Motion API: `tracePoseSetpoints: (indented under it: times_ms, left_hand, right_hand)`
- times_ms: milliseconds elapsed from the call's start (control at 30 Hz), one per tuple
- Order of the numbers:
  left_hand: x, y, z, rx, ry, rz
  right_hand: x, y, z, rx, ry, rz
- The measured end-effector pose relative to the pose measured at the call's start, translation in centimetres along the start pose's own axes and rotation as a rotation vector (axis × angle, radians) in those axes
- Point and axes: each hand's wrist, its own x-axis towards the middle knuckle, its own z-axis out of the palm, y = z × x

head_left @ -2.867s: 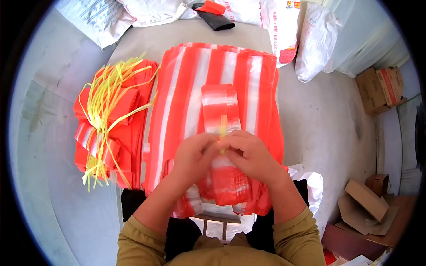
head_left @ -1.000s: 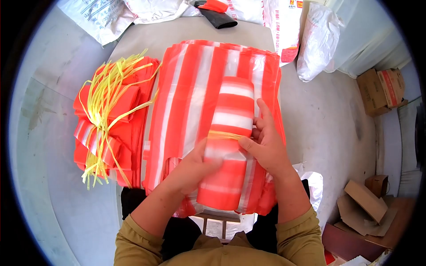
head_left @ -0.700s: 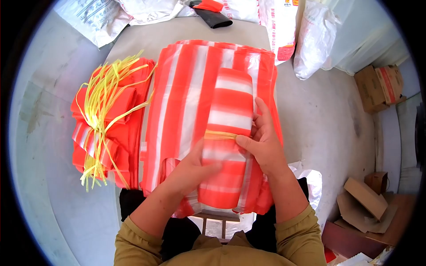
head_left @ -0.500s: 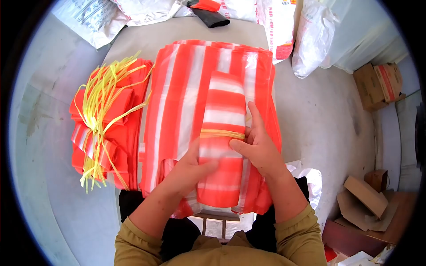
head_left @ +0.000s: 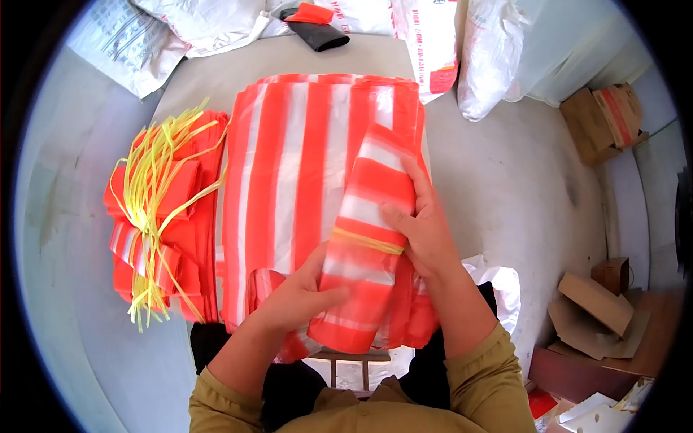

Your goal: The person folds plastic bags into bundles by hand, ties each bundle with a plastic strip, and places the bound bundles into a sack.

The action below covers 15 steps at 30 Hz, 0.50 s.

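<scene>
A folded bundle of red-and-white striped plastic bags [head_left: 361,270] is tied round its middle with a thin yellow strip [head_left: 368,241]. It tilts, its top leaning right, over a large flat stack of striped plastic bags [head_left: 278,173]. My left hand [head_left: 297,297] grips the bundle's lower left side, thumb across the front. On the upper right side, my right hand [head_left: 427,227] holds it with the thumb on the front and the fingers along the edge. Left of the stack, loose yellow strips [head_left: 144,206] lie over folded red bags [head_left: 189,270].
White printed sacks [head_left: 213,25] line the far edge, near a black-and-red item [head_left: 316,32]. A filled white bag [head_left: 491,61] stands at the back right. Cardboard boxes [head_left: 588,126] sit on the right, with an opened carton [head_left: 595,314] nearer. A wooden stool [head_left: 350,355] shows below the stack.
The bundle has turned from nearly upright to tilted, top to the right. Both hands stay on it, and my right hand has shifted along its edge. The whole view has moved slightly.
</scene>
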Motion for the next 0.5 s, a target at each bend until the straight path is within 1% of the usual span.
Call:
tracePoseSetpoints:
  times_ms: [67, 167, 200, 300, 400, 467, 500]
  left_hand:
    - [-0.1, 0.5, 0.3, 0.057, -0.005, -0.013]
    - [0.2, 0.5, 0.1, 0.057, -0.049, -0.15]
    - [0.3, 0.4, 0.1, 0.061, -0.053, -0.146]
    - [0.3, -0.4, 0.2, 0.078, -0.047, -0.125]
    - [0.3, -0.9, 0.4, 0.101, -0.037, -0.091]
    - [0.3, -1.2, 0.3, 0.096, -0.056, -0.091]
    - [0.4, -1.4, 0.4, 0.069, -0.018, -0.113]
  right_hand:
    - [0.2, 0.1, -0.2, 0.0, 0.054, -0.044]
    - [0.0, -0.8, -0.4, -0.073, 0.092, -0.053]
    - [-0.1, -1.1, -0.4, -0.108, 0.095, -0.044]
    - [0.0, -0.5, -0.5, -0.126, 0.136, -0.131]
    - [0.8, 0.0, -1.7, -0.237, 0.139, -0.189]
    - [1.3, -0.3, -2.7, -0.408, 0.134, -0.224]
    - [1.4, -0.4, -3.1, -0.494, 0.129, -0.239]
